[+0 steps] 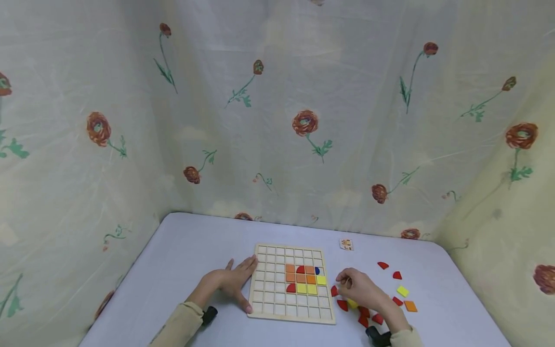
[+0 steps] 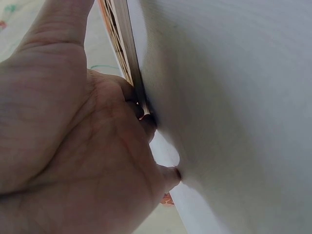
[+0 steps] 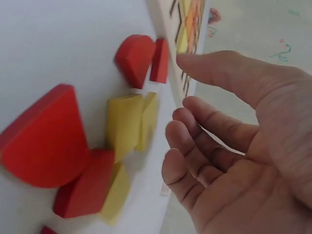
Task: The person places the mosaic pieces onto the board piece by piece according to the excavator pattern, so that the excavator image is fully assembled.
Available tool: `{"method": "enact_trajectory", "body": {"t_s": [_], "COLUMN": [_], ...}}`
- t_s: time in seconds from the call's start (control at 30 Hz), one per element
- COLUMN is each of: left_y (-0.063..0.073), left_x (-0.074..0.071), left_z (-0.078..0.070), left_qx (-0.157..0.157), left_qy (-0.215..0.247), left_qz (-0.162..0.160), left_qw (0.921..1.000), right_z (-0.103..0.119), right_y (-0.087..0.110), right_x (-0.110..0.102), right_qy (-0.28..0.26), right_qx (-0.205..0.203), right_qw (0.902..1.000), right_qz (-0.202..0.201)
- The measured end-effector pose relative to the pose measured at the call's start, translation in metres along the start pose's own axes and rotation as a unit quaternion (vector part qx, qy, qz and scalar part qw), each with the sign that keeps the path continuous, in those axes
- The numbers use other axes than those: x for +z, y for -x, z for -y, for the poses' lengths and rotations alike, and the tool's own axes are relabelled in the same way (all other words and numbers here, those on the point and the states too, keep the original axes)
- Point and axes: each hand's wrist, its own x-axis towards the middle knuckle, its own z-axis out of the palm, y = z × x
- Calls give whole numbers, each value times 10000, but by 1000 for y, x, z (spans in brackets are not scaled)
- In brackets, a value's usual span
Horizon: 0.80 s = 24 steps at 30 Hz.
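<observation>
My left hand (image 1: 234, 282) lies with spread fingers along the left side of a wooden grid board (image 1: 290, 318), its thumb and fingertips touching the frame. In the board's cells sit orange squares (image 1: 310, 279), yellow squares (image 1: 321, 280), red quarter-circle pieces (image 1: 291, 287) and a small blue piece (image 1: 317, 271). Just right of the board hovers my right hand (image 1: 357, 289), over loose pieces. In the right wrist view its fingers are loosely bent, thumb apart from them, and nothing shows between them. Below it lie red quarter-circle pieces (image 3: 48, 141) and yellow pieces (image 3: 124, 124).
A small picture card (image 1: 346, 245) lies behind the board. Farther right are scattered a red piece (image 1: 383, 265), a yellow square (image 1: 402, 291) and an orange square (image 1: 410, 306). A flowered curtain (image 1: 277, 120) surrounds the white table (image 1: 208, 241).
</observation>
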Motion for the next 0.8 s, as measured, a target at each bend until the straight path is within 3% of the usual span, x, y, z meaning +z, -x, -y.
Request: {"method": "enact_trajectory", "body": {"t_s": [0.37, 0.63, 0.8], "left_y": [2, 1, 1], "left_x": [-2, -3, -1], "left_z": [-2, -2, -1], "left_qx": [26, 26, 34], "left_qy": [42, -14, 19], "left_qz": [3, 20, 47], "left_qw": [10000, 10000, 10000], "right_z": [-10, -17, -18], "right_y": [-8, -11, -10], "right_x": [5, 5, 5], "right_qy": [392, 235, 157], "right_qx": [-361, 407, 485], "right_qw": [9985, 9987, 9982], "right_qz": [116, -218, -316]}}
